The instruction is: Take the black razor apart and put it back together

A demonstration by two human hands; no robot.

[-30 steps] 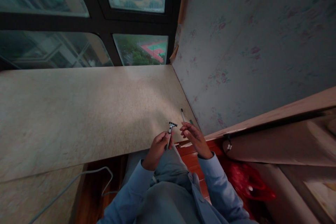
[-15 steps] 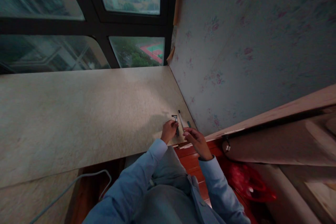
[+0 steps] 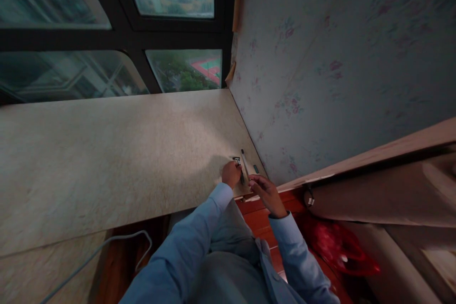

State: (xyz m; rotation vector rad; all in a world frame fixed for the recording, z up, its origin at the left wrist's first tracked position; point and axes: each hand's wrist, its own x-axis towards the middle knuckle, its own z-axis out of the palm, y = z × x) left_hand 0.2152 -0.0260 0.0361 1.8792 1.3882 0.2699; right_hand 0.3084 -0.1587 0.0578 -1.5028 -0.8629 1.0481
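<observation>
My left hand (image 3: 231, 174) rests on the beige window ledge (image 3: 117, 152) near its right end, fingers curled round the handle of a safety razor (image 3: 237, 161) whose dark head lies on the ledge. My right hand (image 3: 263, 191) hovers just right of it at the ledge's front corner, fingers loosely bent, nothing visible in them. A white pen-like stick (image 3: 245, 162) and a small green item (image 3: 255, 169) lie on the ledge between the razor and the wall.
A flowered wallpaper wall (image 3: 338, 57) closes the ledge on the right. Dark-framed windows (image 3: 142, 33) stand behind the ledge. A red plastic bag (image 3: 335, 251) lies below at the right, a grey cable (image 3: 107, 247) at the lower left.
My left hand carried the razor forward from in front of my body down onto the ledge beside the white stick. My right hand stayed near the corner.
</observation>
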